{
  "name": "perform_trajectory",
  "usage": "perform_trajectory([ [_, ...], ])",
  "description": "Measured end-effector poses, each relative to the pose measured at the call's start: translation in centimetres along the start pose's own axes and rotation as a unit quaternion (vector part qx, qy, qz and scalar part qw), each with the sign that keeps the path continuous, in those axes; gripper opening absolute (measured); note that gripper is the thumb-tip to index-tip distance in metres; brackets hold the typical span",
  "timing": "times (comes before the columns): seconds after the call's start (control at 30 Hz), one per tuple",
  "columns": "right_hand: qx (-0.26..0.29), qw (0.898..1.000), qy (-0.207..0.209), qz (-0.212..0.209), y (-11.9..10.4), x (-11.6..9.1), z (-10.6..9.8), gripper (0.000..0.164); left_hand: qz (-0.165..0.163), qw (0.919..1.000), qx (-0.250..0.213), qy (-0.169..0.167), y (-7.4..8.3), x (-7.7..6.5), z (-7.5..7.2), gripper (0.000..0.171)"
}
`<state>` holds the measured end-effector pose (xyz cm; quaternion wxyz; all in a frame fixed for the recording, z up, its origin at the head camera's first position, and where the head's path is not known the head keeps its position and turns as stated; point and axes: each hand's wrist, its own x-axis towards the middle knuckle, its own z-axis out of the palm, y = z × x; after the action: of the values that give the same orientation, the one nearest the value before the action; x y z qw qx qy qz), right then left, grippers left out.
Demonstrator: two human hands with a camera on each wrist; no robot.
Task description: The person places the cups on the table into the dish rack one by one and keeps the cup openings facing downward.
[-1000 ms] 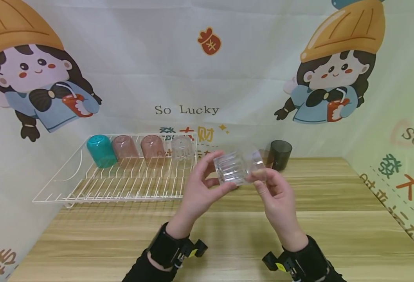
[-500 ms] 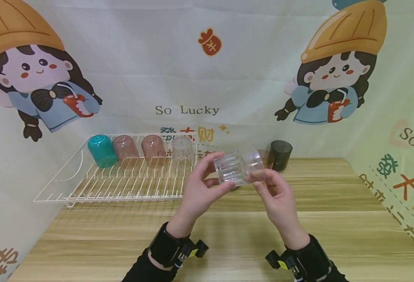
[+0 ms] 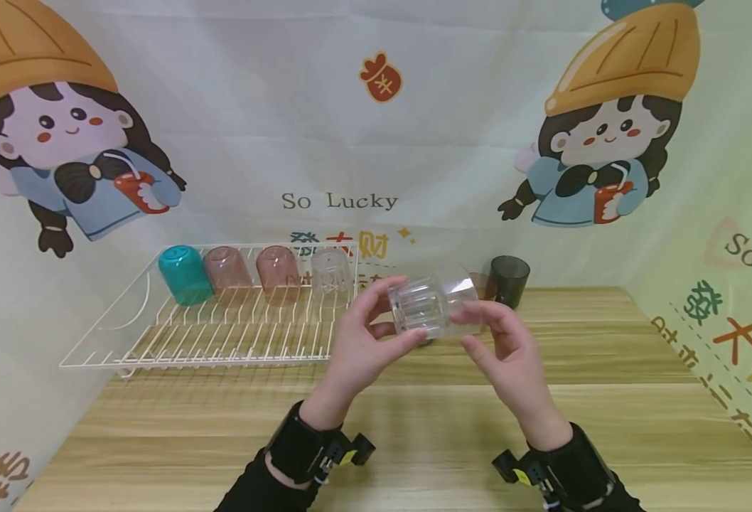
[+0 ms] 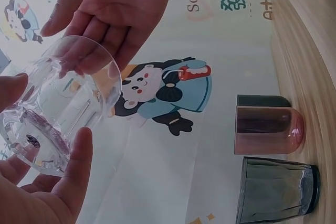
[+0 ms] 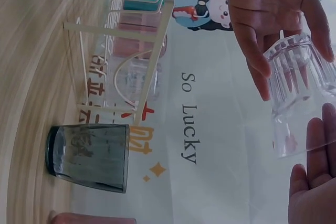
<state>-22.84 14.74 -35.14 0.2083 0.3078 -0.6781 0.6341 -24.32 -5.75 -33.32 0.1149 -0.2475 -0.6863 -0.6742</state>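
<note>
A clear glass tumbler [image 3: 423,306] with a fluted lower half is held tilted above the table, its mouth toward the right. My left hand [image 3: 362,348] grips it around the base, thumb in front. At the mouth end is my right hand [image 3: 510,355], its fingers extended along the rim and the thumb apart from the glass. The left wrist view shows those right fingers behind the tumbler's clear wall [image 4: 100,59]. From the right wrist, the fluted base [image 5: 294,72] sits between the left thumb and fingers.
A white wire rack [image 3: 222,361] at the back left bears an upside-down teal glass [image 3: 185,276], two pink ones [image 3: 278,274] and a clear one [image 3: 331,274]. Behind my hands stand a dark glass [image 3: 509,282], a pinkish glass [image 4: 270,132] and a grey glass [image 4: 278,190].
My right thumb has come off the tumbler and the right hand has shifted slightly right, its grip loosened. The left hand and the tumbler stay nearly where they were.
</note>
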Motion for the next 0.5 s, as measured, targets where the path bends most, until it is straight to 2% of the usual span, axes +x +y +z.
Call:
perform_trajectory([
  [0.27, -0.017, 1.0, -0.006, -0.012, -0.36, -0.02, -0.54, 0.045, -0.021, 0.9997, 0.01, 0.002, 0.71, -0.18, -0.51, 0.067],
  [0.5, -0.045, 0.999, -0.011, -0.007, -0.54, -0.1, -1.05, 0.056, 0.008, 0.9997, 0.021, 0.009, 0.88, -0.19, -1.03, 0.067],
])
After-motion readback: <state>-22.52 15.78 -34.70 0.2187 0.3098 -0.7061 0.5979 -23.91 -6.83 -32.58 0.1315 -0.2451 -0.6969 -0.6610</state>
